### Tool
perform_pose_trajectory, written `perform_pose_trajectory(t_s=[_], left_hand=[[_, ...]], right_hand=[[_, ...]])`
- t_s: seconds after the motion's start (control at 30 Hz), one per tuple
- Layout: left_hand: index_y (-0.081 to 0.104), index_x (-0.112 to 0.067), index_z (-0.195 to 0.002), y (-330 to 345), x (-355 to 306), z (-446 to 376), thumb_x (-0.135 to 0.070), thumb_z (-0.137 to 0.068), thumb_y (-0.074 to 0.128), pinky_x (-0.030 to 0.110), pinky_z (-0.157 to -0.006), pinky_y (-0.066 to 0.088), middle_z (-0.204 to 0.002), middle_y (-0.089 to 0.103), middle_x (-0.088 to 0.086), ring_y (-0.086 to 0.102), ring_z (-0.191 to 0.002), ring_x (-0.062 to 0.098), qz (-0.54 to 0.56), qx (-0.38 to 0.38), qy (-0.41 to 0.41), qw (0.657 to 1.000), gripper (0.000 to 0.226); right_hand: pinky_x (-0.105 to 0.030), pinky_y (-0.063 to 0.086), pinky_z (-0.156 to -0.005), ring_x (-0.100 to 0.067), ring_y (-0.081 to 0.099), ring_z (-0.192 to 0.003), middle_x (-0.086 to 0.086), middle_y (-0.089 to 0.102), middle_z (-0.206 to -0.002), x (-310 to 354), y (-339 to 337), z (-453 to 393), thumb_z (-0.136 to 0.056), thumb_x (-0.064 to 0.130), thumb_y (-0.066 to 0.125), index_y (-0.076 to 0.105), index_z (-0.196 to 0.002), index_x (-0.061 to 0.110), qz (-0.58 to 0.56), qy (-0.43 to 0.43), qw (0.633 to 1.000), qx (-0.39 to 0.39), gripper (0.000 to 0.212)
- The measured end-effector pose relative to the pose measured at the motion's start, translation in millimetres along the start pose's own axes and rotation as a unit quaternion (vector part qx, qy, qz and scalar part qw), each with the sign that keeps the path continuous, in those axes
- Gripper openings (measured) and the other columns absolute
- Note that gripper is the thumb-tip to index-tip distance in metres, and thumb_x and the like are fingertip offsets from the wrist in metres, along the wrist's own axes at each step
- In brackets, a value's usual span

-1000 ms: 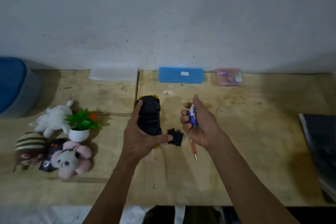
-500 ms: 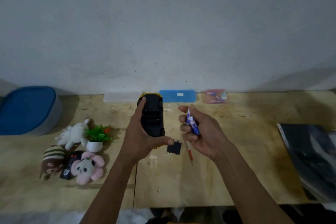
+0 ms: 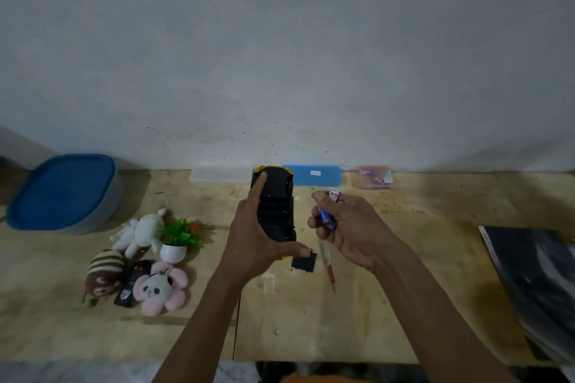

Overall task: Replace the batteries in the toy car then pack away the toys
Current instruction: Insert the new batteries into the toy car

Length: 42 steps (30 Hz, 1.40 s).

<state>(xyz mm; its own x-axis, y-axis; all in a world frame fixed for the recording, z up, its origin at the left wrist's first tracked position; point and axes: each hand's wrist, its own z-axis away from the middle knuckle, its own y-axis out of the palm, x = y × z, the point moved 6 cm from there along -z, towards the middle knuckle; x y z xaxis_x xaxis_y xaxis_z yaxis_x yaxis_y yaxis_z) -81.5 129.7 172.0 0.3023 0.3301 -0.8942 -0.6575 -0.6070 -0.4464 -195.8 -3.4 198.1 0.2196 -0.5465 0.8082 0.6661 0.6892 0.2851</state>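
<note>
At table centre: the yellow toy car with a black underside (image 3: 275,211) is held upside down above the pale wooden table (image 3: 389,305), nose toward twelve o'clock.
Left hand: the left hand (image 3: 249,242) grips the car from its nine o'clock side, forefinger stretched along the chassis edge, thumb hooked under the near end.
Right hand: the right hand (image 3: 348,227), at three o'clock of the car and just apart from it, pinches blue cylindrical batteries with a white and red label (image 3: 329,208) between curled fingers and thumb; how many batteries it holds I cannot tell.
Battery cover: a small black rectangular plastic cover (image 3: 304,261) lies on the table at six o'clock of the car, just beside the left thumb.
Screwdriver: a thin red-handled screwdriver (image 3: 330,269) lies at three o'clock of the cover.
Toys: at nine o'clock sit a white plush animal (image 3: 140,232), a small artificial green plant in a white pot (image 3: 177,239), a brown striped plush (image 3: 104,275), a pink flower-shaped panda plush (image 3: 160,288) and a black remote control (image 3: 133,283) between the last two.
Back edge: a round blue-lidded grey container (image 3: 62,193) stands at ten o'clock; a clear flat plastic box (image 3: 221,176), a blue flat box (image 3: 317,175) and a pink packet (image 3: 371,177) line the wall at twelve.
Right edge: a dark glossy sheet (image 3: 535,283) lies at three o'clock.
</note>
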Motion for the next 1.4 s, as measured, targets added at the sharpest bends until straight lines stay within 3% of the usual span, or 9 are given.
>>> perform_pose_trajectory(t_s=[0.1, 0.2, 0.33, 0.47, 0.57, 0.83, 1.07, 1.2, 1.4], left_hand=[[0.013, -0.046, -0.156, 0, 2, 2, -0.053, -0.037, 0.099, 0.038, -0.104, 0.049, -0.144, 0.041, -0.015, 0.046, -0.132, 0.011, 0.022, 0.008, -0.007, 1.0, 0.147], [0.014, -0.044, -0.156, 2, 3, 6, -0.05, -0.041, 0.099, 0.031, -0.104, 0.049, -0.146, 0.04, -0.02, 0.046, -0.133, 0.005, 0.047, 0.018, -0.012, 0.999, 0.143], [0.017, -0.041, -0.157, 1, 1, 11, -0.04, -0.049, 0.098, 0.027, -0.1, 0.054, -0.147, 0.042, -0.025, 0.05, -0.129, -0.005, 0.086, 0.032, -0.013, 0.996, 0.135], [0.017, -0.043, -0.155, -2, -3, 12, -0.029, -0.053, 0.098, 0.021, -0.092, 0.055, -0.146, 0.042, -0.026, 0.052, -0.127, -0.006, 0.098, 0.04, -0.002, 0.994, 0.131], [0.016, -0.039, -0.157, -4, -3, 9, -0.029, -0.052, 0.1, 0.029, -0.096, 0.056, -0.148, 0.044, -0.022, 0.053, -0.13, 0.001, 0.099, 0.037, -0.003, 0.994, 0.135], [0.015, -0.044, -0.156, -7, 5, 4, -0.053, -0.043, 0.097, 0.045, -0.101, 0.054, -0.145, 0.047, -0.016, 0.054, -0.13, 0.01, 0.075, 0.022, -0.022, 0.997, 0.14], [0.019, -0.039, -0.155, -9, 10, 2, -0.018, -0.054, 0.099, 0.021, -0.09, 0.056, -0.129, 0.053, -0.035, 0.059, -0.116, -0.007, 0.082, 0.023, -0.017, 0.996, 0.131], [0.015, -0.04, -0.157, -10, 11, 2, -0.019, -0.054, 0.099, 0.032, -0.097, 0.057, -0.144, 0.05, -0.014, 0.057, -0.123, 0.003, 0.082, 0.018, -0.023, 0.996, 0.135], [0.017, -0.04, -0.157, -10, 14, 3, -0.016, -0.055, 0.099, 0.039, -0.101, 0.055, -0.145, 0.05, -0.017, 0.055, -0.127, 0.004, 0.084, 0.017, -0.026, 0.996, 0.133]], right_hand=[[-0.024, 0.044, -0.053, -0.01, 0.056, -0.063, -0.002, 0.07, -0.081, 1, 1, -2, -0.098, 0.03, 0.063, 0.071, -0.1, 0.011, 0.093, -0.016, 0.993, -0.074, 0.02], [-0.023, 0.039, -0.05, -0.01, 0.049, -0.061, 0.0, 0.075, -0.084, 3, 10, -4, -0.098, 0.031, 0.062, 0.071, -0.102, 0.012, 0.076, -0.049, 0.991, -0.096, 0.021], [-0.02, 0.045, -0.051, -0.008, 0.056, -0.058, -0.002, 0.074, -0.078, 3, 22, -8, -0.099, 0.026, 0.06, 0.068, -0.103, 0.001, 0.045, -0.103, 0.988, -0.106, 0.027], [-0.023, 0.051, -0.058, -0.01, 0.06, -0.059, -0.005, 0.072, -0.074, 4, 29, -9, -0.099, 0.024, 0.061, 0.067, -0.096, 0.008, 0.078, -0.153, 0.976, -0.131, 0.017], [-0.028, 0.055, -0.064, -0.01, 0.06, -0.057, -0.001, 0.069, -0.069, 2, 33, -10, -0.098, 0.028, 0.062, 0.064, -0.091, 0.015, 0.136, -0.17, 0.964, -0.152, 0.015], [-0.01, 0.04, -0.056, -0.009, 0.059, -0.069, 0.004, 0.063, -0.075, -1, 33, -17, -0.096, 0.032, 0.063, 0.063, -0.085, 0.02, 0.306, -0.219, 0.91, -0.175, 0.017], [-0.013, 0.044, -0.061, -0.013, 0.059, -0.075, -0.001, 0.064, -0.084, 0, 45, -24, -0.087, 0.036, 0.074, 0.062, -0.09, 0.013, 0.354, -0.244, 0.885, -0.179, 0.026], [-0.012, 0.046, -0.06, -0.01, 0.06, -0.072, -0.001, 0.067, -0.081, 0, 47, -24, -0.082, 0.035, 0.079, 0.066, -0.087, 0.011, 0.355, -0.262, 0.879, -0.183, 0.028], [-0.025, 0.054, -0.066, -0.015, 0.065, -0.074, -0.002, 0.07, -0.08, -2, 51, -26, -0.082, 0.034, 0.08, 0.071, -0.087, 0.012, 0.374, -0.258, 0.875, -0.169, 0.025]])
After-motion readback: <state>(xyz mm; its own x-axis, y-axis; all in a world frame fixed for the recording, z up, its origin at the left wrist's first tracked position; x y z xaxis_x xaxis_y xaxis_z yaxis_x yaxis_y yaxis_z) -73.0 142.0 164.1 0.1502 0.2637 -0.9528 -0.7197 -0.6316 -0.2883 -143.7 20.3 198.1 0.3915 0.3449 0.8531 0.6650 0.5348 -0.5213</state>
